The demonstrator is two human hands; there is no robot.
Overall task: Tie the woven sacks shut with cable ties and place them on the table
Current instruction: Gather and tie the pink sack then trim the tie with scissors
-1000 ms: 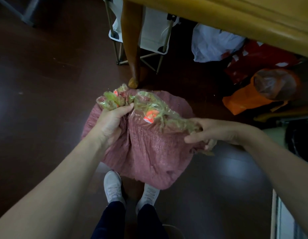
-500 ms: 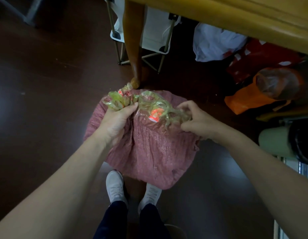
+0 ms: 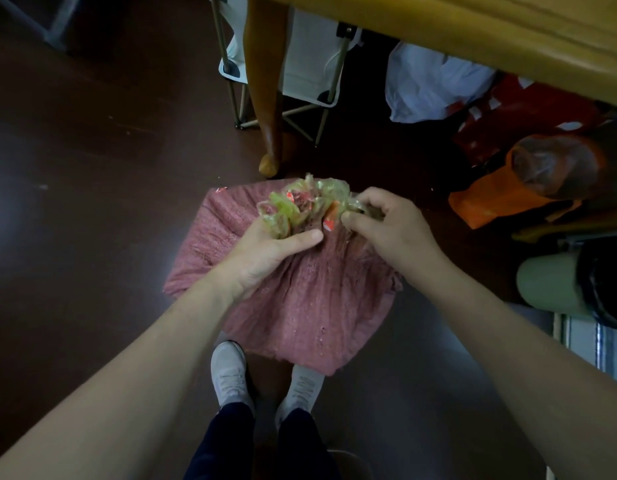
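Gathering is underway at frame centre: left hand [image 3: 265, 251] and right hand [image 3: 386, 230] both clutch the pink woven sack [image 3: 300, 306] mouth; no cable tie visible, table [image 3: 508, 39] placement remains.

Left hand [image 3: 265, 251]: fingers hidden behind the bunched mouth of the woven sack [image 3: 300, 306]. Beyond the sack, the wooden table [image 3: 508, 36] is cropped by the top and right edges.
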